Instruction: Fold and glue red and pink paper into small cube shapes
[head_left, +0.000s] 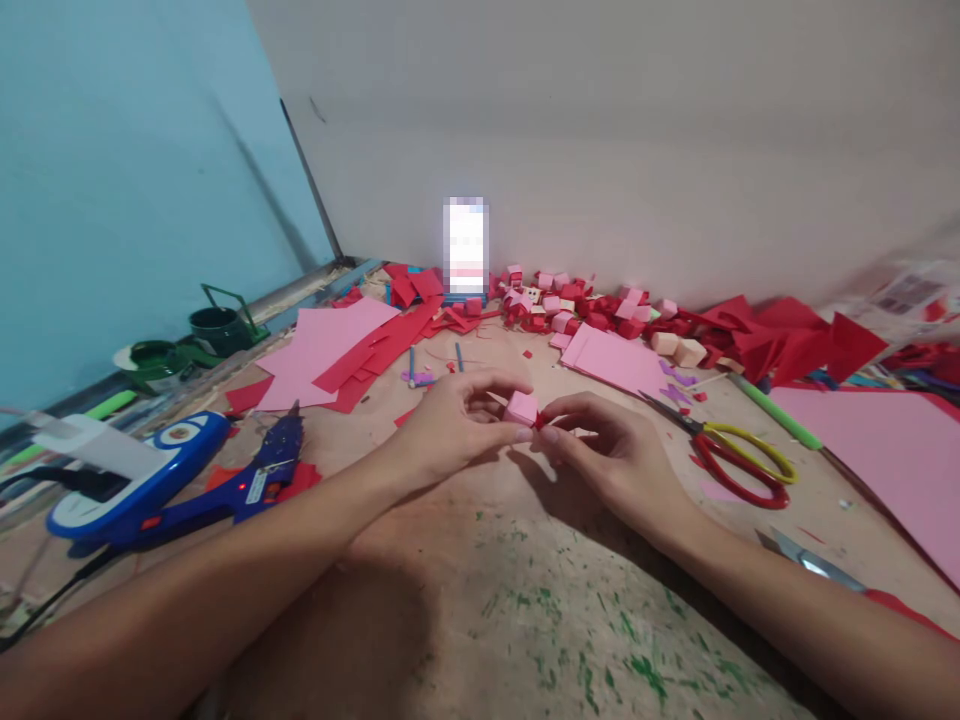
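Between the thumb and fingers of my left hand [465,415] is a small pink paper cube [520,408], held just above the table. My right hand [607,440] meets it from the right side, its thumb and forefinger pinched on a small red paper piece [540,420] at the cube's edge. Whether that red piece is joined to the cube, I cannot tell. Scissors [742,455] with red and yellow handles lie to the right of my right hand. A blue glue gun [262,470] with a lit red light rests left of my left forearm.
Pink sheets [619,360] and red paper strips [375,360] lie beyond my hands. Many small pink and red cubes [559,300] are heaped by the wall. A lit phone [466,245] stands there. A blue power strip [187,440] sits left; a knife-like blade [814,562] lies right.
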